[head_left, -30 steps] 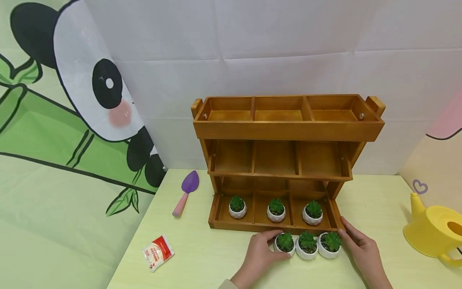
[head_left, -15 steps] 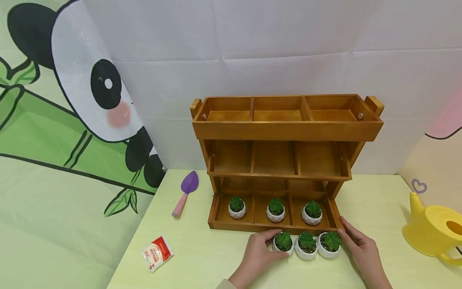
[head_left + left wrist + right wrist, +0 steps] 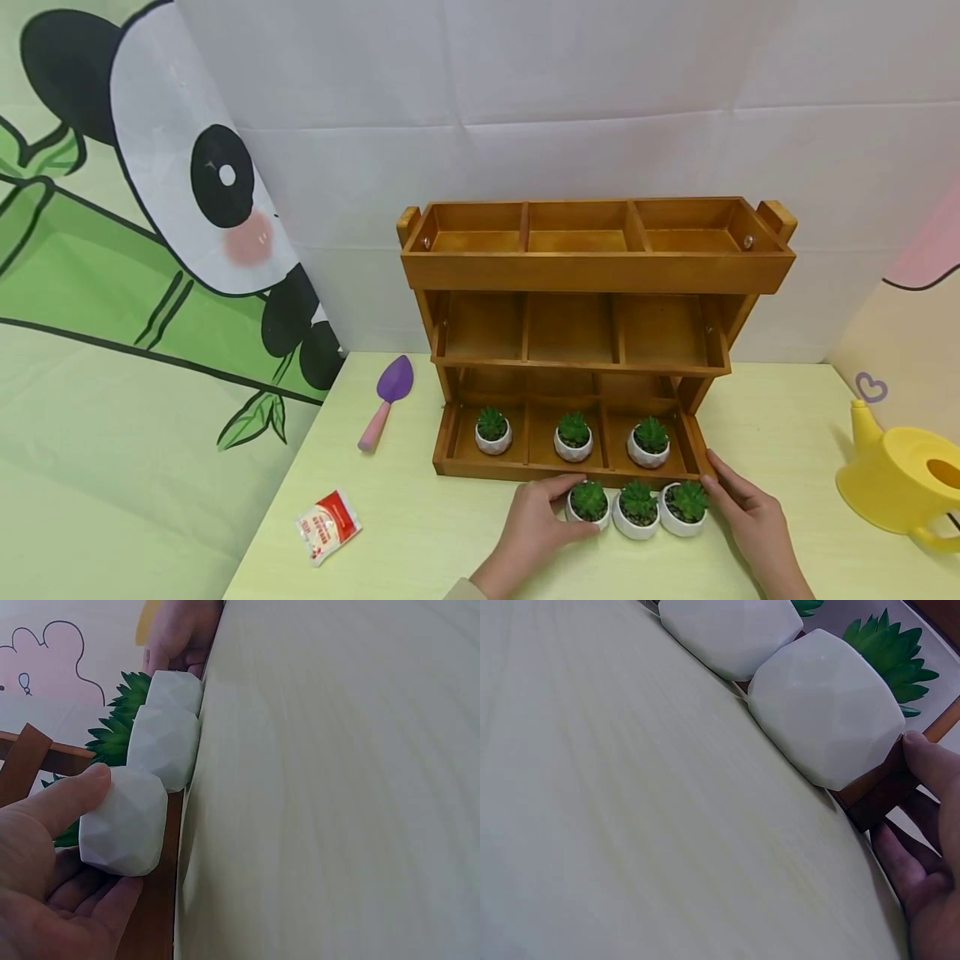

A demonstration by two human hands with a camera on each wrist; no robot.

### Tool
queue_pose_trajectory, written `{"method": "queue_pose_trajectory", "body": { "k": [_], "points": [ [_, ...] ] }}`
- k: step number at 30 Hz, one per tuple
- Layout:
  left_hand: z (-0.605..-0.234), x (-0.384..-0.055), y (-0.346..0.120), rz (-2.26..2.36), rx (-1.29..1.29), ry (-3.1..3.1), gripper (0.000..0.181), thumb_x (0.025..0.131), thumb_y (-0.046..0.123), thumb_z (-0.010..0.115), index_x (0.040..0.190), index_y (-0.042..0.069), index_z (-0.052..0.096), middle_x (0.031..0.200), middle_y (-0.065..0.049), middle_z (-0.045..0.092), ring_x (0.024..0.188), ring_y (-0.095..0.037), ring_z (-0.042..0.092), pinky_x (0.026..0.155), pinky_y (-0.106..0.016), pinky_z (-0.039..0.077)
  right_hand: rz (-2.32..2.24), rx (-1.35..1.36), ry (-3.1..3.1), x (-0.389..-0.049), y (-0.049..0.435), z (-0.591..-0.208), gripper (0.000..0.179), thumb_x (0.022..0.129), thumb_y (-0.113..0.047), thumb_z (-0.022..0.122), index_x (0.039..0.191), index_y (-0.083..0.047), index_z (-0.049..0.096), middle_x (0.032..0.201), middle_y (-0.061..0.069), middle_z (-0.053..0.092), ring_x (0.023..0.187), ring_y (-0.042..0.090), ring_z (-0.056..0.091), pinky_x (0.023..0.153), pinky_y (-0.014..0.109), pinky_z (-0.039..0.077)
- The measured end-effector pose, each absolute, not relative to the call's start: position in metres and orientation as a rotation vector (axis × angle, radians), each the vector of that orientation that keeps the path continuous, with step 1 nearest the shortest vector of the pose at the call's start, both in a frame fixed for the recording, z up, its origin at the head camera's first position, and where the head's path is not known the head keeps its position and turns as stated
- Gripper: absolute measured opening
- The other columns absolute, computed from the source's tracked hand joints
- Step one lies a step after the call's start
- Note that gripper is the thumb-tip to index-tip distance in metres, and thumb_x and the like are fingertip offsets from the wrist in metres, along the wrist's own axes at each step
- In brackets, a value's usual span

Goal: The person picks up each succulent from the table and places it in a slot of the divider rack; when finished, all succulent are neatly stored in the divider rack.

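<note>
Three succulents in white faceted pots stand in a row before the brown wooden shelf (image 3: 597, 272). My left hand (image 3: 535, 525) holds the leftmost potted succulent (image 3: 588, 505) between thumb and fingers; the left wrist view shows its thumb (image 3: 75, 796) on the pot. Beside it are the middle potted succulent (image 3: 637, 510) and the rightmost one (image 3: 684, 508). My right hand (image 3: 753, 521) is at the shelf's front right corner, thumb (image 3: 930, 761) against or very near the rightmost pot, other fingers by the shelf's side. Its fingertips are partly hidden.
The shelf's bottom tier holds three more potted succulents, at left (image 3: 493, 433), centre (image 3: 573, 437) and right (image 3: 649, 442). A purple trowel (image 3: 386, 402) and red-and-white packet (image 3: 328, 527) lie left on the table (image 3: 420, 550). A yellow watering can (image 3: 896, 483) stands right.
The leftmost potted succulent and my left hand have shifted very slightly left in the head view, which also jitters a little. My right hand keeps its place by the shelf corner.
</note>
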State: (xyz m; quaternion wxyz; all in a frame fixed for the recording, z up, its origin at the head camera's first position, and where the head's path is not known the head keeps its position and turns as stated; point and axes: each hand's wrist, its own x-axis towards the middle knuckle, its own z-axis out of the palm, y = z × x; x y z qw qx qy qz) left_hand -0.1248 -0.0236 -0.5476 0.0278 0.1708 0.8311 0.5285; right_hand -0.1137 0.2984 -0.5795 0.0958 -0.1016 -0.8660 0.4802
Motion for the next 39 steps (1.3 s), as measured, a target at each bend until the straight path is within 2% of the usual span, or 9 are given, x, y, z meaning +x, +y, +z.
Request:
{"method": "queue_pose_trajectory", "body": {
  "k": [8, 11, 19, 23, 32, 39],
  "points": [
    [-0.538, -0.127, -0.026, 1.555, 0.611, 2.648, 0.06, 0.072, 0.024, 0.099, 0.127, 0.016, 0.077, 0.123, 0.009, 0.073, 0.113, -0.006, 0.065, 0.098, -0.025, 0.052, 1.418, -0.306, -2.576, -0.113, 0.299, -0.58, 0.056, 0.103, -0.046, 0.064, 0.151, -0.017, 0.057, 0.148, 0.008, 0.054, 0.113, -0.024, 0.04, 0.085, -0.001, 0.037],
    [-0.533, -0.129, -0.026, 1.557, 0.621, 2.63, 0.059, 0.073, 0.025, 0.098, 0.127, 0.017, 0.077, 0.122, 0.009, 0.073, 0.112, -0.005, 0.065, 0.096, -0.024, 0.052, 1.423, -0.313, -2.581, -0.113, 0.299, -0.58, 0.057, 0.103, -0.047, 0.064, 0.152, -0.018, 0.057, 0.149, 0.008, 0.053, 0.113, -0.024, 0.04, 0.085, -0.001, 0.038],
    [-0.514, -0.134, -0.023, 1.578, 0.601, 2.555, 0.06, 0.074, 0.022, 0.098, 0.128, 0.01, 0.076, 0.123, 0.004, 0.073, 0.109, -0.006, 0.067, 0.089, -0.022, 0.055, 1.428, -0.319, -2.582, -0.112, 0.3, -0.58, 0.057, 0.103, -0.048, 0.064, 0.152, -0.018, 0.057, 0.148, 0.009, 0.054, 0.113, -0.024, 0.04, 0.085, -0.002, 0.037],
    [-0.502, -0.137, -0.02, 1.561, 0.592, 2.573, 0.059, 0.073, 0.024, 0.099, 0.127, 0.015, 0.077, 0.121, 0.007, 0.074, 0.106, -0.005, 0.067, 0.089, -0.022, 0.055, 1.43, -0.33, -2.592, -0.112, 0.3, -0.581, 0.058, 0.102, -0.049, 0.063, 0.152, -0.019, 0.056, 0.149, 0.008, 0.053, 0.113, -0.023, 0.039, 0.085, -0.002, 0.037],
    [-0.481, -0.143, -0.013, 1.518, 0.661, 2.632, 0.057, 0.076, 0.03, 0.097, 0.129, 0.023, 0.077, 0.128, 0.012, 0.07, 0.121, -0.009, 0.062, 0.102, -0.03, 0.05, 1.426, -0.365, -2.627, -0.112, 0.3, -0.58, 0.06, 0.103, -0.051, 0.062, 0.153, -0.019, 0.055, 0.15, 0.006, 0.052, 0.12, -0.014, 0.042, 0.084, -0.001, 0.038],
    [-0.467, -0.147, -0.007, 1.562, 0.687, 2.587, 0.057, 0.076, 0.031, 0.096, 0.129, 0.023, 0.076, 0.124, 0.015, 0.071, 0.115, -0.003, 0.063, 0.096, -0.025, 0.053, 1.43, -0.321, -2.597, -0.112, 0.299, -0.579, 0.058, 0.103, -0.048, 0.063, 0.152, -0.017, 0.056, 0.149, 0.008, 0.053, 0.115, -0.02, 0.041, 0.085, -0.001, 0.038]
  ]
}}
